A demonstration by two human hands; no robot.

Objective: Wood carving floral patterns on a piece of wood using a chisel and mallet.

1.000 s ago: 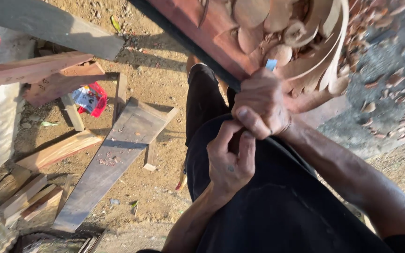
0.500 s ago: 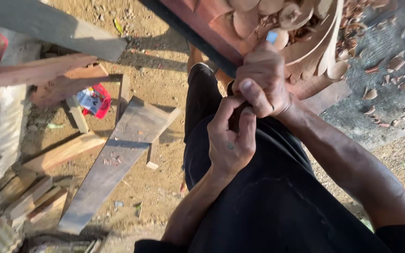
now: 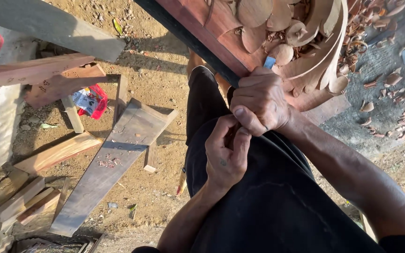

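**Operator:** Both hands are shut tight on one tool, as I read it. My right hand (image 3: pixel 260 102) is fisted around the handle of a chisel (image 3: pixel 269 62), whose pale blade tip pokes out just above the knuckles, right of centre near the top of the frame. My left hand (image 3: pixel 227 152) sits just below, fingers curled closed around the lower end of the same handle, touching the right.

**Observer:** Where is the piece you are cutting?

**Operator:** The carved wooden panel (image 3: pixel 221 28) runs diagonally across the top of the frame, reddish, with a dark edge. The blade tip meets it beside the rounded petals and the curved band.

**Observer:** How far along would you say it is?

**Operator:** Well along, I judge. Several petals and the sweeping curve are already shaped, and wood shavings (image 3: pixel 376 33) lie thick at the upper right. The flat strip nearest the dark edge looks uncut, so some of it may be left; I cannot tell how much.

**Observer:** Anything else around?

**Operator:** Loose planks (image 3: pixel 113 164) on sandy ground at left, and a red packet (image 3: pixel 90 100).
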